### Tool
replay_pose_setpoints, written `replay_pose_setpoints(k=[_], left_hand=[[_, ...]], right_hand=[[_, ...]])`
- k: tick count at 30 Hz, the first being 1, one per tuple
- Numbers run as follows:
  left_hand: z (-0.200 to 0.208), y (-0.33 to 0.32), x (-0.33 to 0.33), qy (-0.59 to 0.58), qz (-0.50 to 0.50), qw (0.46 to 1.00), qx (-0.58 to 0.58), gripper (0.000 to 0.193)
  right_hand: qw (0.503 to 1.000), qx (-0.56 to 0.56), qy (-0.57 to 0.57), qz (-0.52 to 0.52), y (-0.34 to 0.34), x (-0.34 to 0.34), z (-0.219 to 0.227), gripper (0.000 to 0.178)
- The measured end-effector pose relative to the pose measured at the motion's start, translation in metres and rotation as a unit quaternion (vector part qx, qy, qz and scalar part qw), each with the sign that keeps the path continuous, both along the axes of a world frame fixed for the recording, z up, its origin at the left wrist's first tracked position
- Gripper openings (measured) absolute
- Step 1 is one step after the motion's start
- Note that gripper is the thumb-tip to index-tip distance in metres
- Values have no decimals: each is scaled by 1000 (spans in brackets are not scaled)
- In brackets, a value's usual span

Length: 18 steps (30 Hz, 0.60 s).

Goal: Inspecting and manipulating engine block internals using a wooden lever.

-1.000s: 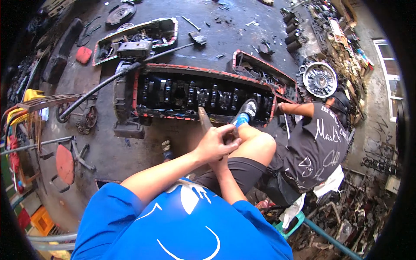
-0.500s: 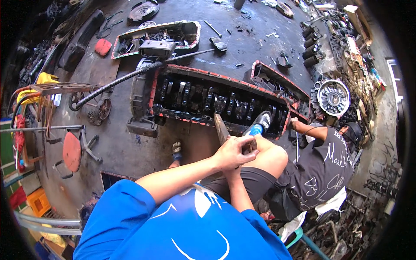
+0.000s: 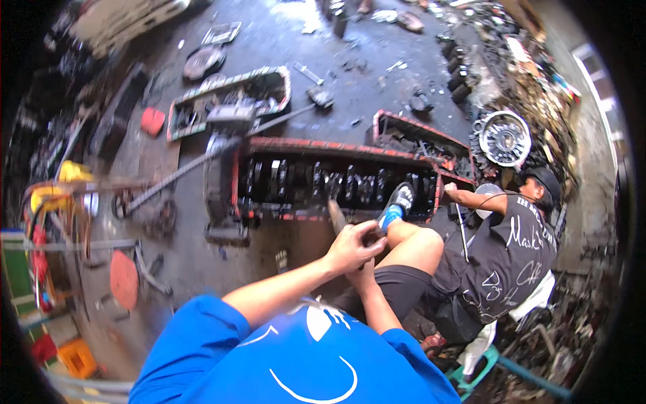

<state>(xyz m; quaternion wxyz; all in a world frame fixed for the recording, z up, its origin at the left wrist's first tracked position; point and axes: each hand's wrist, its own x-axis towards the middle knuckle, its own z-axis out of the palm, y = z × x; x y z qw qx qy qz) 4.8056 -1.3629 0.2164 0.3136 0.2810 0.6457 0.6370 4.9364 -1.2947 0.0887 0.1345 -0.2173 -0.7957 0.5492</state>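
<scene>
My left hand [image 3: 351, 248] is closed, fingers curled, in front of my raised knee. Just below and behind it is my right hand [image 3: 363, 273], its fingers mostly hidden by the left. A tapered brown-grey bar [image 3: 337, 217] sticks out from behind the hands toward the engine block [image 3: 323, 145]. Which hand grips the bar cannot be seen. The block lies open and dark, with a red-edged rim and a row of shiny metal parts inside. One of my feet [image 3: 400, 196], in a sandal and blue sock, rests on its near edge.
At the right a co-worker [image 3: 501, 249] crouches, one hand at the block's end. A long rod [image 3: 222, 151] crosses the block's left end. Beyond lie an oil pan [image 3: 176, 128] filled with parts, a red-edged pan [image 3: 404, 121] and a round metal housing [image 3: 505, 138].
My view has shifted, showing more of the far floor, and is blurrier. Both hands and the bar keep nearly the same pose. The co-worker's hand stays at the block's end.
</scene>
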Motion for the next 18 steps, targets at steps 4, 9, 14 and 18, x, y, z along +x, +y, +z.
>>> replay_pose_setpoints(k=[4,9,14,18], left_hand=[[13,-3,-10,120,-5,990,-67,25],[74,1,-4,488,-87,860,-118,30],[36,16,2,478,-224,811,-252,44],[22,6,-3,444,-171,845,-242,42]], right_hand=[[983,147,-75,74,10,-20,74,64],[986,44,-26,-160,26,32,154,47],[941,20,77,-327,55,37,163,25],[965,-44,128,-226,68,-23,181,26]])
